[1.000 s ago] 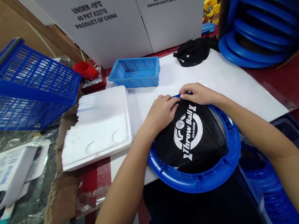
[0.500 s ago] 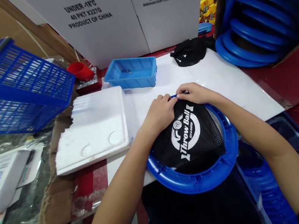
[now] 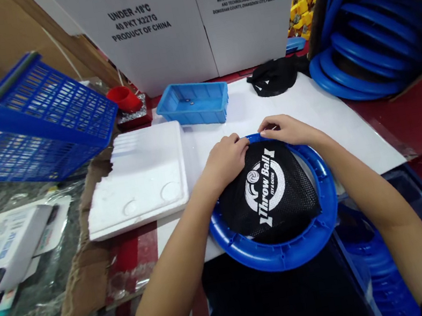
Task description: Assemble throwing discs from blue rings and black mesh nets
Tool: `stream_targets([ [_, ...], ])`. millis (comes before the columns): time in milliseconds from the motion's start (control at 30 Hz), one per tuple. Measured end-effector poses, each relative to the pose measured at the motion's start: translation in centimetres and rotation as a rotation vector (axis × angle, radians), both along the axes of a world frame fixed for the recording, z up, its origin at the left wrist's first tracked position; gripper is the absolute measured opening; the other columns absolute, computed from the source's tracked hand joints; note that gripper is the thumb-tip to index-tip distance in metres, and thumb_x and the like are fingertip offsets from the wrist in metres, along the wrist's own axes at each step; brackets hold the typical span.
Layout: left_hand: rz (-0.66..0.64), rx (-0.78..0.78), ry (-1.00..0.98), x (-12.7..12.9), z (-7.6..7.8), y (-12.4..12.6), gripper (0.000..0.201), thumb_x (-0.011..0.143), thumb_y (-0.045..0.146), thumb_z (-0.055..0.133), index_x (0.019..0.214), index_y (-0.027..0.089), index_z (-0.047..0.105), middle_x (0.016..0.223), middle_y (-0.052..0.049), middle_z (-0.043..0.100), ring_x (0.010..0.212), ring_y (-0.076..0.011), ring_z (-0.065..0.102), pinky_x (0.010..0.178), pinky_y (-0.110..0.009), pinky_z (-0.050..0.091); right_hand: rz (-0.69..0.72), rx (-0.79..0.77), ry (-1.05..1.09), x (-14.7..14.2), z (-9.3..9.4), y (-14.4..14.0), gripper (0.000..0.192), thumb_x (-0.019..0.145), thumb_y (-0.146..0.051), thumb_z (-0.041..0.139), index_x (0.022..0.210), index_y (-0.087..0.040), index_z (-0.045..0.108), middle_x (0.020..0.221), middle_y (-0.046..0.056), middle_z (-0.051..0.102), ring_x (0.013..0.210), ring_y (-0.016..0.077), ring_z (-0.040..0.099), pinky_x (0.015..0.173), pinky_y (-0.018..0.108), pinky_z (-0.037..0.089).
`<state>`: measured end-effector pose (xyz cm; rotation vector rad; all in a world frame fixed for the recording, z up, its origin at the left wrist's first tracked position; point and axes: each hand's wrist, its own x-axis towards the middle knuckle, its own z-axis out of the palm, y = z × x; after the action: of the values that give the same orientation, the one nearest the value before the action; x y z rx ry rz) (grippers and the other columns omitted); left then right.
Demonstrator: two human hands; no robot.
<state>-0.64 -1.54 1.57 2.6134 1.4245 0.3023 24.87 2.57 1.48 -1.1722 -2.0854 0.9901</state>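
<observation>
A blue plastic ring, its ribbed channel facing up, lies tilted at the table's near edge, partly over my lap. Inside it is a black mesh net with a white "Throw Ball" print. My left hand is closed, its fingers curled over the ring's far rim and the net's edge, left of centre. Just to the right, the thumb and fingers of my right hand pinch at the same rim; what exactly lies between them is hard to see. A short stretch of blue rim shows between the hands.
Beyond the ring stand a blue tray with small metal bits and a folded black net. A white foam lid and blue basket are left. Blue rings fill a box at right; a white carton stands behind.
My right hand has shifted slightly right along the far rim, away from my left hand, baring some rim between them. The view has turned a little left.
</observation>
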Motion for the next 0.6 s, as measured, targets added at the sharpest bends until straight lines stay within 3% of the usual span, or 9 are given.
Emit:
stream_targets([
  [133,0.187,0.038,0.030,-0.6,0.7,-0.3,0.031,0.109,0.024,0.045,0.124,0.019,0.072,0.126,-0.020,0.069,0.108,-0.0355,0.068,0.087,-0.045,0.054,-0.015,0.005,-0.054,3.4,1.7,-0.1,0.028,0.095,-0.050,0.073,0.100,-0.023,0.078,0.124,0.009,0.079,0.116,0.0307,0.072,0.108,0.049,0.056],
  [233,0.276,0.016,0.063,-1.1,1.3,-0.5,0.025,0.106,0.029,0.052,0.114,0.017,0.073,0.113,-0.020,0.073,0.099,-0.0375,0.072,0.083,-0.046,0.053,0.001,0.047,-0.182,5.3,2.3,-0.1,0.030,0.093,-0.053,0.075,0.094,-0.024,0.078,0.132,0.011,0.076,0.128,0.0354,0.068,0.118,0.054,0.050],
  [400,0.249,-0.017,0.076,-1.6,1.7,-0.5,0.037,0.106,0.042,0.054,0.083,0.020,0.072,0.082,-0.015,0.072,0.083,-0.0354,0.073,0.077,-0.043,0.052,-0.053,0.080,-0.340,6.0,1.3,0.3,0.032,0.090,-0.053,0.077,0.098,-0.022,0.079,0.155,0.018,0.060,0.147,0.0427,0.054,0.128,0.065,0.038],
  [500,0.222,0.056,-0.054,-1.6,1.2,-0.3,0.027,0.105,0.038,0.057,0.092,0.022,0.073,0.092,-0.013,0.075,0.088,-0.0316,0.072,0.078,-0.040,0.053,-0.010,0.107,-0.374,5.5,0.6,0.3,0.032,0.088,-0.054,0.081,0.097,-0.023,0.079,0.158,0.017,0.058,0.154,0.0439,0.045,0.130,0.068,0.034],
  [600,0.165,0.092,-0.186,-1.4,0.4,0.4,0.020,0.105,0.032,0.058,0.110,0.021,0.074,0.113,-0.013,0.076,0.105,-0.0298,0.071,0.088,-0.039,0.056,0.076,0.147,-0.361,4.8,0.4,0.2,0.030,0.089,-0.053,0.082,0.094,-0.024,0.078,0.157,0.015,0.061,0.153,0.0419,0.045,0.130,0.068,0.035],
])
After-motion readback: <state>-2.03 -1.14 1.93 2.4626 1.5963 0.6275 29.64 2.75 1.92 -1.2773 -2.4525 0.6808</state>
